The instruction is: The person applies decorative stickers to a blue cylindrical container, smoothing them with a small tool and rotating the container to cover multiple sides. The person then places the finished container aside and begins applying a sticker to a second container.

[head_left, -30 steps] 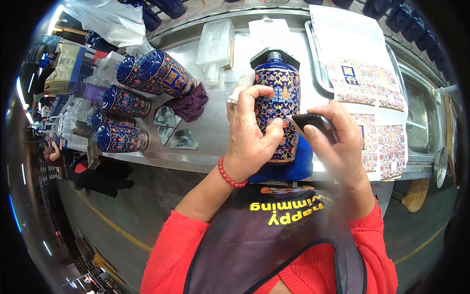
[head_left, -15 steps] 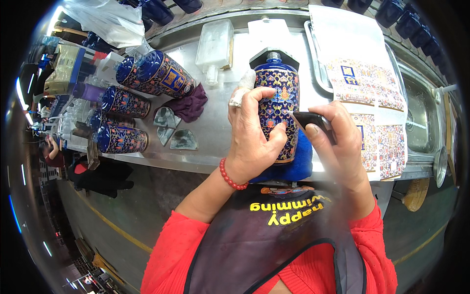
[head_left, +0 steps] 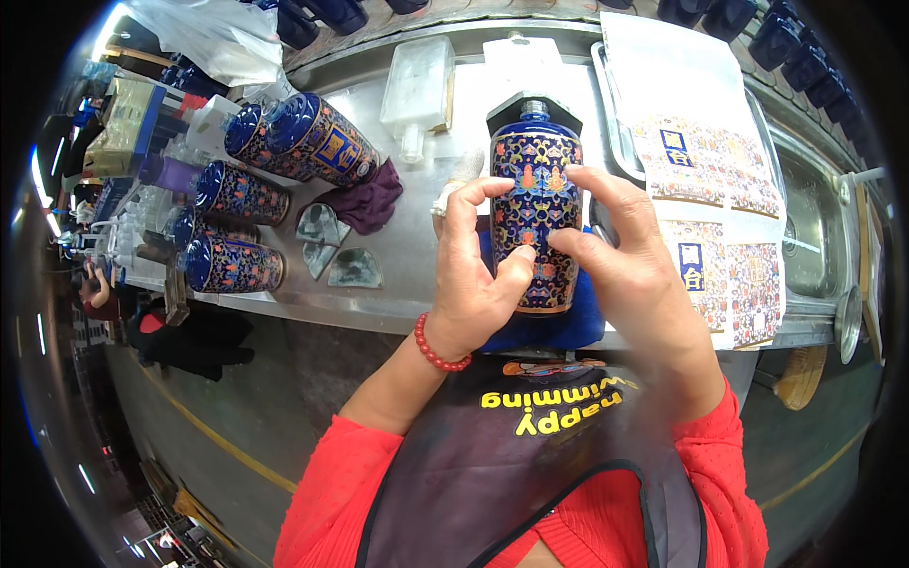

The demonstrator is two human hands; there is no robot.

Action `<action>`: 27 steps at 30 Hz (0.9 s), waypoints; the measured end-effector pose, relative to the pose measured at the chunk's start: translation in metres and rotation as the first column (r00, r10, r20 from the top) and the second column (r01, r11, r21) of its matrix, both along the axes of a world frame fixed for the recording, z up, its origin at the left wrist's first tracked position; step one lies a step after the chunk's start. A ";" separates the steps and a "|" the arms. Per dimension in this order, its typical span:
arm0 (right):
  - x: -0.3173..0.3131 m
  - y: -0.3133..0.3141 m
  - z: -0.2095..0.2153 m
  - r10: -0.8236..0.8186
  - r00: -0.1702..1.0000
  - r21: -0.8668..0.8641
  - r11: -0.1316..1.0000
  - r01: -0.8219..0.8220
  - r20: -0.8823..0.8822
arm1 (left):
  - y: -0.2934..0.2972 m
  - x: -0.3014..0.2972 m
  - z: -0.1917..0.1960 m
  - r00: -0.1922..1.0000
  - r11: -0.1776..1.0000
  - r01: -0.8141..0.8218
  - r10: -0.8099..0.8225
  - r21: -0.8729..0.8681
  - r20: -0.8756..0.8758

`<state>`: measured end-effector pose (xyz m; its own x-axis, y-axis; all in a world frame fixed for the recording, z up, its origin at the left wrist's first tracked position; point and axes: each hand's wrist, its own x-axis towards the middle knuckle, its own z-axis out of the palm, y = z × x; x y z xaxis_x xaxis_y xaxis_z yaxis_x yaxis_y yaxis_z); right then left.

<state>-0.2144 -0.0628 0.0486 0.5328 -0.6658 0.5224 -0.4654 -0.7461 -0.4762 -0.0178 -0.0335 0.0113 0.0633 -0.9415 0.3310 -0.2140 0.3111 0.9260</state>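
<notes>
**Left hand (head_left: 473, 276) and right hand (head_left: 636, 263) both touch a glossy dark-blue, floral-patterned cylindrical bottle (head_left: 536, 210)**

The bottle is between the 2 hands, above the bare metal workbench (head_left: 402, 279), neck pointing away from the person. Its lower end is over a bright-blue soft cloth (head_left: 561, 333); a dark, angular-edged piece (head_left: 571, 118) shows around its neck end.

The left hand stands wide: forefinger and thumb spread apart, their tips on the bottle's left part. A red bead bracelet (head_left: 440, 350) circles that wrist. The right hand's forefinger and thumb are also wide apart, tips on the bottle's right part. Behind them shows the edge of a smooth black object (head_left: 600, 221), mostly hidden; I cannot tell whether the other fingers hold it.

White sheets with colourful printed patterns (head_left: 696, 90) lie to the right. A crumpled purple cloth (head_left: 375, 201) lies left, near 5 similar patterned bottles (head_left: 327, 144).
</notes>
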 end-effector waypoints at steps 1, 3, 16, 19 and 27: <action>-0.001 0.000 0.002 -0.012 1.000 -0.003 1.000 0.012 0.009 | 0.000 0.001 -0.001 1.000 1.000 -0.004 0.004 -0.008 0.026; -0.001 -0.001 0.003 -0.030 0.999 -0.008 1.000 0.030 0.023 | -0.001 0.002 -0.001 0.999 0.999 0.003 -0.001 -0.036 0.047; 0.022 -0.010 -0.006 -0.144 0.976 0.146 0.982 0.120 0.166 | 0.001 -0.002 -0.001 0.996 0.999 -0.043 0.045 -0.018 0.075; 0.021 -0.009 -0.010 -0.153 0.975 0.135 0.982 0.132 0.158 | 0.002 -0.002 -0.001 0.998 0.999 -0.050 0.049 0.016 0.050; 0.014 -0.012 -0.011 -0.160 0.963 0.130 0.982 0.133 0.218 | -0.002 0.000 0.000 0.964 0.988 -0.068 0.101 -0.138 0.244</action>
<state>-0.2002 -0.0749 0.0376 0.3014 -0.7895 0.5346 -0.4357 -0.6128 -0.6593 -0.0174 -0.0353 0.0115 0.0409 -0.8853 0.4633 -0.4641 0.3938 0.7935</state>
